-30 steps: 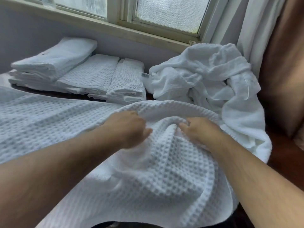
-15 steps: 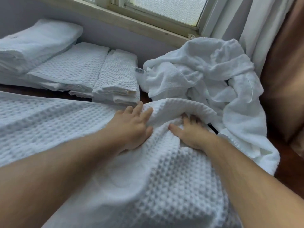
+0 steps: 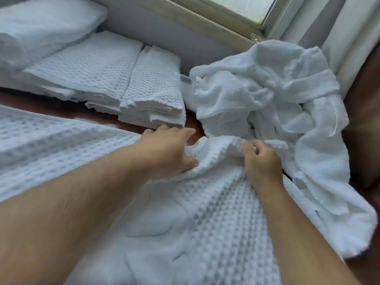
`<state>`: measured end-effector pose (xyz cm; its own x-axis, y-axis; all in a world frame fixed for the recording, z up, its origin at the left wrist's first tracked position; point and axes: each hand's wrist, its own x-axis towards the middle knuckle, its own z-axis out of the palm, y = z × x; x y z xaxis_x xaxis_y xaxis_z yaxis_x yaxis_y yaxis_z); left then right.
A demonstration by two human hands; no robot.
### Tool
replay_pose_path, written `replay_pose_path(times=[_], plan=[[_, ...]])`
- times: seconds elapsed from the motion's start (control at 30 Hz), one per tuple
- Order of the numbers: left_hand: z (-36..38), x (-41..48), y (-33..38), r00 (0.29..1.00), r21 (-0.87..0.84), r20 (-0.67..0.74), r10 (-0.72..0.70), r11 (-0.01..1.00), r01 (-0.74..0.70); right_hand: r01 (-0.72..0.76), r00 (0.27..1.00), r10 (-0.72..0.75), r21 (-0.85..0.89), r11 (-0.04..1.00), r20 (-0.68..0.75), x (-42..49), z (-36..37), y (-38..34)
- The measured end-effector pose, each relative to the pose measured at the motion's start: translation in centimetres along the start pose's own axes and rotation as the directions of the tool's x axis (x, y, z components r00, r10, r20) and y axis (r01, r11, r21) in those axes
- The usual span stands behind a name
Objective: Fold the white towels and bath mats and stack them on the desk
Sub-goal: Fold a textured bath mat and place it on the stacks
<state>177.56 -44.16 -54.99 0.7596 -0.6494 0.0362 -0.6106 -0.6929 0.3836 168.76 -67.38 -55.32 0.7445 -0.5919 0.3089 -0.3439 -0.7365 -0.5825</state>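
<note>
While looking down over the worktop (image 3: 41,102), meets a big towel (image 3: 205,212) of waffle weave, spread from 9 o'clock through the centre and on down to 6 o'clock. Lies flat toward 9 o'clock; rises into a rumpled ridge at the centre.

Rests the left-hand grip (image 3: 166,153) on that cloth just at 9 o'clock of the ridge, palm down. Fingers fairly straight, pointing to 1 o'clock past the towel's edge, thumb against the fold, pinching nothing. Sets the right-hand grip (image 3: 261,161) at 3 o'clock of the ridge, fingers curled in, pinching the rolled edge of the big towel. Shows both forearms bare, coming in from 7 and 5 o'clock.

Beyond the hands, at 11 o'clock, finds folded towels (image 3: 152,89) in two waffle stacks side by side on the worktop, layered edges facing the camera. Puts a thicker folded pile (image 3: 41,27) at 10 o'clock, overlapping the farther stack. Has a crumpled towel heap (image 3: 267,89) at 2 o'clock, touching the big towel's far edge and trailing down toward 4 o'clock. Carries a small tag (image 3: 185,80) between stacks and heap, print too blurred to read. Backs it all with a window frame (image 3: 205,19) at 12 to 1 o'clock and a pale curtain (image 3: 339,33) at 2 o'clock.
</note>
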Motion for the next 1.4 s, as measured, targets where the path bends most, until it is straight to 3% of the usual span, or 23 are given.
replay_pose_path(times=[0.13, 0.23, 0.3, 0.4, 0.47, 0.53, 0.57, 0.6, 0.67, 0.73, 0.8, 0.83, 0.93, 1.07, 1.1, 1.17, 1.2, 1.27, 1.33, 1.4], plan=[[-0.4, -0.1, 0.1, 1.0, 0.005, 0.013, 0.029, 1.0, -0.029, -0.064, 0.995, 0.083, 0.311, 0.948, -0.051, 0.2, -0.5, 0.5], [-0.8, -0.2, 0.4, 0.998, 0.055, -0.014, 0.054, 0.997, -0.053, -0.044, 0.994, 0.068, 0.258, 0.965, -0.084, 0.1, -0.4, 0.2], [-0.9, -0.5, 0.8, 0.984, 0.095, -0.119, 0.131, 0.988, -0.12, -0.028, 0.986, 0.067, 0.247, 0.969, -0.152, -0.1, -0.3, 0.1], [-1.2, -0.7, 1.2, 0.903, 0.156, -0.372, 0.213, 0.974, -0.165, -0.033, 0.972, 0.074, 0.181, 0.983, -0.224, -0.4, -0.4, -0.3], [-1.4, -0.9, 1.4, 0.825, 0.195, -0.512, 0.238, 0.968, -0.158, 0.059, 0.923, -0.033, 0.057, 0.997, -0.383, -0.5, -0.7, -0.8], [-1.4, -1.1, 1.7, 0.77, 0.274, -0.57, 0.286, 0.95, -0.151, 0.206, 0.844, -0.176, 0.003, 0.978, -0.506, -0.5, -1.0, -1.1], [-1.3, -1.2, 1.9, 0.755, 0.315, -0.575, 0.315, 0.937, -0.151, 0.223, 0.849, -0.182, 0.025, 0.974, -0.496, -0.6, -1.1, -1.1], [-1.1, -1.4, 2.2, 0.747, 0.353, -0.57, 0.343, 0.923, -0.155, 0.164, 0.894, -0.109, 0.091, 0.982, -0.434, -0.7, -1.1, -1.0], [-0.6, -1.9, 2.7, 0.736, 0.419, -0.537, 0.413, 0.887, -0.192, -0.119, 0.97, 0.163, 0.233, 0.965, -0.179, -0.5, -1.2, -1.1], [0.2, -2.5, 3.3, 0.723, 0.508, -0.462, 0.513, 0.822, -0.258, -0.387, 0.921, 0.368, 0.205, 0.899, 0.127, 0.6, -2.0, -1.5], [0.7, -3.0, 3.7, 0.705, 0.619, -0.369, 0.606, 0.726, -0.3, -0.52, 0.804, 0.474, 0.038, 0.853, 0.358, 1.9, -2.9, -2.5], [1.0, -3.2, 3.8, 0.697, 0.655, -0.335, 0.635, 0.688, -0.312, -0.522, 0.763, 0.495, -0.055, 0.851, 0.415, 2.5, -3.2, -3.0], [1.2, -3.1, 3.9, 0.639, 0.693, -0.308, 0.705, 0.626, -0.357, -0.362, 0.788, 0.439, -0.251, 0.898, 0.433, 4.1, -2.9, -4.1], [0.9, -3.2, 4.0, 0.567, 0.691, -0.28, 0.775, 0.572, -0.441, -0.333, 0.743, 0.493, -0.388, 0.859, 0.454, 4.5, -1.9, -5.9], [0.8, -3.3, 4.0, 0.565, 0.688, -0.28, 0.776, 0.572, -0.446, -0.349, 0.751, 0.478, -0.341, 0.873, 0.455, 4.4, -1.8, -5.5], [0.7, -3.4, 4.2, 0.59, 0.679, -0.27, 0.76, 0.586, -0.443, -0.467, 0.767, 0.447, -0.077, 0.881, 0.46, 3.9, -1.9, -3.4], [0.6, -3.5, 4.2, 0.614, 0.678, -0.253, 0.747, 0.59, -0.439, -0.521, 0.789, 0.437, 0.092, 0.849, 0.431, 3.5, -1.9, -2.2], [0.3, -3.8, 4.8, 0.694, 0.671, -0.191, 0.694, 0.608, -0.424, -0.495, 0.866, 0.407, 0.388, 0.778, 0.29, 2.2, -2.1, 0.1], [0.7, -4.0, 5.4, 0.828, 0.603, -0.176, 0.532, 0.723, -0.337, -0.379, 0.918, 0.358, 0.636, 0.672, 0.168, 0.4, -2.4, 1.4], [1.5, -4.3, 5.7, 0.932, 0.466, -0.244, 0.269, 0.875, -0.13, -0.365, 0.911, 0.354, 0.808, 0.463, 0.209, -0.6, -2.7, 2.3]])
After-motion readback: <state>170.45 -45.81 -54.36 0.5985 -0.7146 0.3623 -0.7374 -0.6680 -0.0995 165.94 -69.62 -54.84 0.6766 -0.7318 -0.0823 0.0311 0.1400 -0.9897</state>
